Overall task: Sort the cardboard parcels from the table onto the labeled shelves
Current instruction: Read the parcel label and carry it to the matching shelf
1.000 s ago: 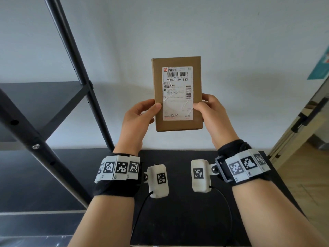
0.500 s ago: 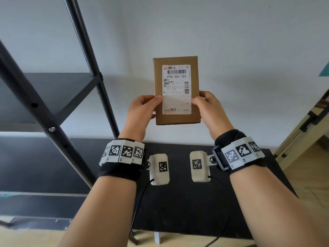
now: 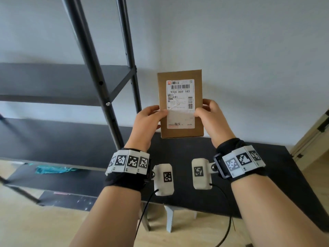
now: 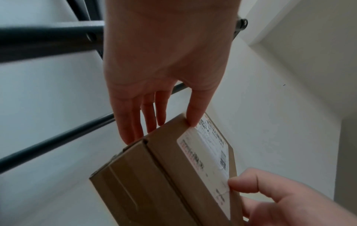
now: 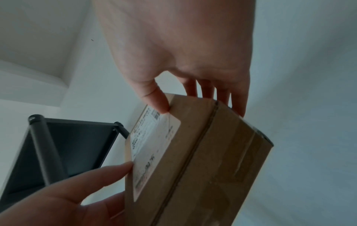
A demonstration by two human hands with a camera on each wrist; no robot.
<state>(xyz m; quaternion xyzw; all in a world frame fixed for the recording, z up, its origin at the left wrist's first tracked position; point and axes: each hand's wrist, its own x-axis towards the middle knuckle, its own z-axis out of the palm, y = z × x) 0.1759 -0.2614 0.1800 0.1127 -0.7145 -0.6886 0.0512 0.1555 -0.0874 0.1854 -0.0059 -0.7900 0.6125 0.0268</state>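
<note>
Bare storeroom: metal shelving (image 3: 53, 82), black table (image 3: 267, 184)

Brown parcel (image 3: 180, 104), white barcoded label (image 3: 180, 104), black table (image 3: 267, 175).

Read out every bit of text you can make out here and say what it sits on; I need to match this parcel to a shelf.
"900X H69 183": on the white shipping label of the cardboard parcel, under the barcode.
"淘宝": near that label's bottom edge.
Remaining label print, including the header line: too small to read.
Square-patterned wrist markers: patterns only, their small corner marks unreadable.
Shelves: no labels visible.
</note>
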